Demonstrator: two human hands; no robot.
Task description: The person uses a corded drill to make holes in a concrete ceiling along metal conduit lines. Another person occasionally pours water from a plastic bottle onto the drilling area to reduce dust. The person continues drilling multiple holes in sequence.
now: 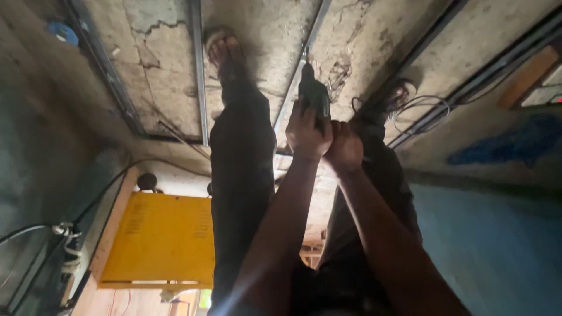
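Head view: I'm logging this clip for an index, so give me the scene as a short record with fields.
left hand: left hand wrapped around the dark power drill
right hand: right hand beside the left, closed at the drill's grip
drill tip: at a metal rail
surface: cracked concrete floor
nearby: yellow metal box; loose cable

Both bare arms stretch forward side by side, the left hand [307,132] and right hand [345,147] touching, fingers curled closed in a grip.
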